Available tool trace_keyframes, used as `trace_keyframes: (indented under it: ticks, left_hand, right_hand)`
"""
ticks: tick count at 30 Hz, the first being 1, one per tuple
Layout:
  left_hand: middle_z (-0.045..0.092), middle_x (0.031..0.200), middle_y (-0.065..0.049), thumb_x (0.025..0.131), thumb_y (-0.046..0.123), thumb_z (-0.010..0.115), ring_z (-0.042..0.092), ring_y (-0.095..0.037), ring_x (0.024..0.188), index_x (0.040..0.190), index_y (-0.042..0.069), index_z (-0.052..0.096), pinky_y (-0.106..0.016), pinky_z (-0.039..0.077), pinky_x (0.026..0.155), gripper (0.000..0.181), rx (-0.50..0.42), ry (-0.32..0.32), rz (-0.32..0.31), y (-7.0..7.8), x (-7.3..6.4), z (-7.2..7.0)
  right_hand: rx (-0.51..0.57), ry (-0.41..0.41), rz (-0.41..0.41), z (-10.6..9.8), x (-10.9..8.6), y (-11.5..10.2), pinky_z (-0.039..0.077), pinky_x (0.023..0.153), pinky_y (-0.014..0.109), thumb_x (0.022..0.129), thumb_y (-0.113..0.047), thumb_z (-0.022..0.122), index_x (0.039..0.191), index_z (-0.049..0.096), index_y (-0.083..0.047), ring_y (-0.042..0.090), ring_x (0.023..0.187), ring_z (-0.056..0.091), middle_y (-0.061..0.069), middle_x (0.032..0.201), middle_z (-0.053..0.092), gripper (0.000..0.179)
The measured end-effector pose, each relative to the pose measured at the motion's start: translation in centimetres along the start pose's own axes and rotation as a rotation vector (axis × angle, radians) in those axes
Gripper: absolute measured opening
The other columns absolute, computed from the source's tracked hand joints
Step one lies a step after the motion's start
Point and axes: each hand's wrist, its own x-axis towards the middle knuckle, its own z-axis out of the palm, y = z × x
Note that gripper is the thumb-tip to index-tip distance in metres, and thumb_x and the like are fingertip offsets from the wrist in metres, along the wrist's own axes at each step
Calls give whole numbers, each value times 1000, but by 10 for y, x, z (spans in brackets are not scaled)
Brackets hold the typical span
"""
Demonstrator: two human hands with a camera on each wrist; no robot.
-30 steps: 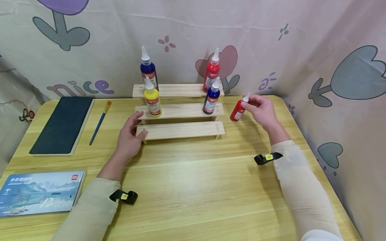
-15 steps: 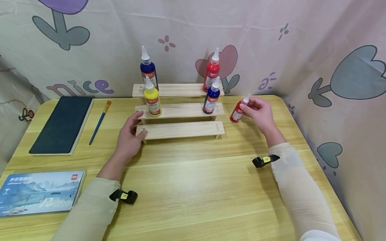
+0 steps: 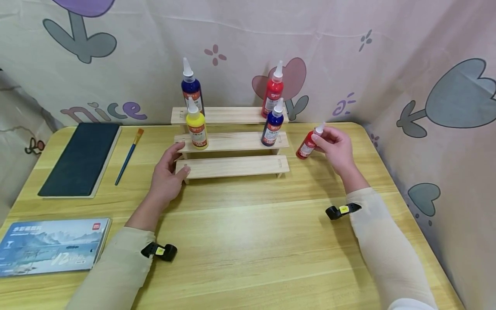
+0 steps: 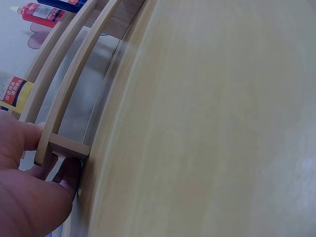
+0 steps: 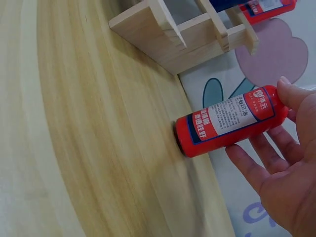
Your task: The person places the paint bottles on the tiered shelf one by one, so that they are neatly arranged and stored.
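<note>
My left hand (image 3: 167,174) grips the left end of the three-step wooden rack (image 3: 232,167), its thumb on the lowest step. In the left wrist view, its fingers (image 4: 42,170) wrap that step's end. To the right of the rack, my right hand (image 3: 336,148) pinches a red squeeze bottle (image 3: 306,145) near its white nozzle. The bottle leans, its base close to the tabletop and its label showing in the right wrist view. On the middle step stand a yellow bottle (image 3: 197,131) and a blue bottle (image 3: 271,128); another blue bottle (image 3: 191,91) and a red one (image 3: 273,95) stand on the top step.
A dark notebook (image 3: 81,159) and a blue-handled paintbrush (image 3: 129,157) lie left of the rack on the wooden table (image 3: 248,241). A blue-covered pad (image 3: 52,247) lies at the front left. A patterned curtain (image 3: 232,26) hangs behind the table.
My right hand has shifted slightly toward me with the red squeeze bottle, whose label has turned more into view. My left hand has stayed on the rack.
</note>
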Motion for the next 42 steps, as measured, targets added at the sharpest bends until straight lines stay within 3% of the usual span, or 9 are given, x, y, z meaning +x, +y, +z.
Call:
trace_keyframes:
  ticks: [10,16,25,36,42]
  left_hand:
    - [35,157,0,97,-7,56,33,-25,141,153,24,40,-43,21,117,66,10,-2,-13,2,-2,0]
    - [36,157,-1,97,-8,57,33,-25,141,153,24,40,-43,21,117,66,8,0,-8,2,-1,-1]
    - [36,157,-1,97,-7,56,33,-26,141,153,24,40,-44,21,117,66,20,-3,-6,2,-2,-1]
    - [37,155,1,97,-7,56,34,-23,140,151,26,42,-41,23,117,64,26,4,-12,1,-1,0]
    - [36,156,0,97,-8,56,34,-25,141,153,24,40,-43,22,117,66,15,-1,-1,2,-2,0]
  right_hand:
    - [29,-62,-55,-2,-23,-25,58,75,33,90,-3,74,113,72,0,19,87,64,12,100,64,24]
    - [-34,-99,-89,7,-37,-43,58,74,31,91,-6,74,118,71,1,24,90,63,15,105,64,28]
    - [-11,-237,-183,43,-48,-57,59,74,34,92,-2,71,117,69,5,27,89,63,15,104,66,26]
    - [-23,-360,-304,94,-43,-60,57,78,37,89,4,71,110,72,5,27,91,65,12,100,71,20]
    - [-34,-413,-303,118,-42,-63,57,79,39,89,1,73,111,72,3,27,91,66,10,103,71,21]
